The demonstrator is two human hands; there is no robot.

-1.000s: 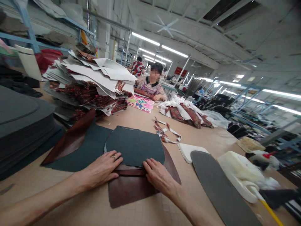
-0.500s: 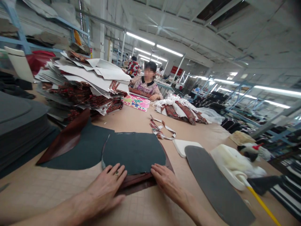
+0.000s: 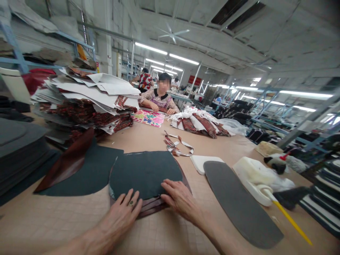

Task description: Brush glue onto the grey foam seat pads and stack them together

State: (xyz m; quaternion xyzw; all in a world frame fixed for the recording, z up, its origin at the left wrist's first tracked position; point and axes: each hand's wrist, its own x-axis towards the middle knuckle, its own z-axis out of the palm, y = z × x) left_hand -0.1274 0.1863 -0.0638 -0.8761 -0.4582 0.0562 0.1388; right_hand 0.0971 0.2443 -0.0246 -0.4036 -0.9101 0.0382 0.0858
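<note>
In front of me a dark green sheet piece (image 3: pixel 145 171) lies flat, with the brown leather-like edge (image 3: pixel 151 206) showing along its near side. My left hand (image 3: pixel 123 209) rests palm down at its near left corner, fingers spread and a ring on one. On the near right part lies my right hand (image 3: pixel 180 198), its fingers stretched out over the edge. To the left is a larger dark green piece, whose brown leather-like flap (image 3: pixel 70 161) is folded over. A long grey rounded panel (image 3: pixel 239 202) lies right of my right hand.
Grey sheets (image 3: pixel 18 152) are stacked at the left. Behind them rises a pile of white-backed patterned pieces (image 3: pixel 92 95). A white container (image 3: pixel 255 177) with a yellow-handled tool (image 3: pixel 292 221) stands right. Across the table sits a co-worker (image 3: pixel 156 95) near patterned bundles (image 3: pixel 198 122).
My right hand has moved left and further onto the green piece's near edge. My left hand stays at the near left corner. The whole view has shifted slightly.
</note>
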